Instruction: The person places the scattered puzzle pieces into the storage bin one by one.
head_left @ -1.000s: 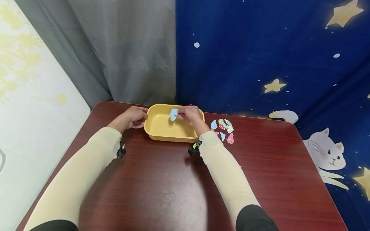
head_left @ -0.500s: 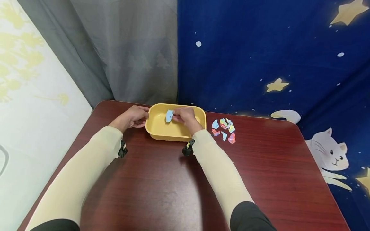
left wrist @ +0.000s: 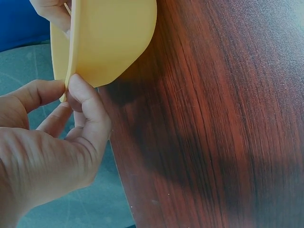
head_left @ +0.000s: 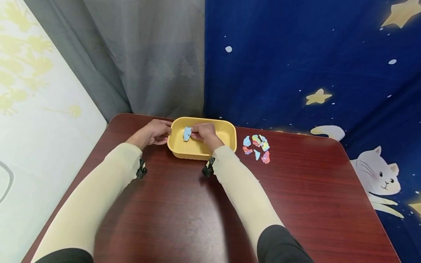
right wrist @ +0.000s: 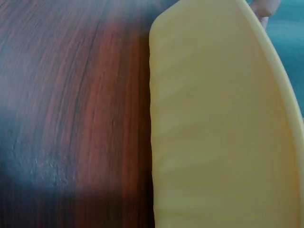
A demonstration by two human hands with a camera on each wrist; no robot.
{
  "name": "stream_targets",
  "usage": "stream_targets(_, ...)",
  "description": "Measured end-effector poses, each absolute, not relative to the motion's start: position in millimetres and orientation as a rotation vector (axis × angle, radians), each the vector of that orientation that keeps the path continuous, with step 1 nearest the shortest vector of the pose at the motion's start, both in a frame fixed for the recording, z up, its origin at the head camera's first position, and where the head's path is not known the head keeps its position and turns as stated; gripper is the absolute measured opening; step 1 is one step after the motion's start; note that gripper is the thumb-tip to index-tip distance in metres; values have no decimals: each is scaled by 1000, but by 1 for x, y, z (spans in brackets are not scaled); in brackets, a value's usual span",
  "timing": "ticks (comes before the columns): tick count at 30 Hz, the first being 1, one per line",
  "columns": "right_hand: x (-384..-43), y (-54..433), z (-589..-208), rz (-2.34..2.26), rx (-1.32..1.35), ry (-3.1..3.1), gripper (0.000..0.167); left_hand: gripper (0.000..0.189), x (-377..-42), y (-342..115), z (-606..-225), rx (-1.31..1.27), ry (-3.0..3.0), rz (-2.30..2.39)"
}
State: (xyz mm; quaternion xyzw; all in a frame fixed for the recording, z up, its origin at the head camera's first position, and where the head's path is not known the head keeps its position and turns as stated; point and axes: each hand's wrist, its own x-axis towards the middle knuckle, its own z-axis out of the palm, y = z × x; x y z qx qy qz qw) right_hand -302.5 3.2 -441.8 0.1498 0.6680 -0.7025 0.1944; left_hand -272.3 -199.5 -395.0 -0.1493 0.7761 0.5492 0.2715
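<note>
A yellow plastic basin (head_left: 227, 136) stands near the table's back edge, left of the middle. At its left end my left hand (head_left: 155, 132) pinches the rim; in the left wrist view the thumb and fingers (left wrist: 88, 97) close on the rim from both sides. My right hand (head_left: 204, 133) is inside the basin and pinches a light blue paper scrap (head_left: 187, 134) with a ragged edge. The right wrist view shows only the basin's outer wall (right wrist: 209, 123) and a bit of a hand at the top, so the right fingers are hidden there.
Several torn, coloured paper scraps (head_left: 256, 141) lie on the dark red wooden table (head_left: 296, 190), right of the basin. Behind the table hang a grey curtain (head_left: 164, 65) and a blue curtain (head_left: 263, 65). A white wall panel (head_left: 42, 120) stands at the left.
My right hand has moved left and slightly down within the basin, carrying the blue paper scrap. My left hand keeps its grip on the rim. The view has shifted slightly.
</note>
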Motion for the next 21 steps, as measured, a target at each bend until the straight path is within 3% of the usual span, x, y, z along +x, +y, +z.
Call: stream_targets(21,-303,-24,-448,-1847,533,2051,15,55,-271,-199,-394,-404,2095,1486)
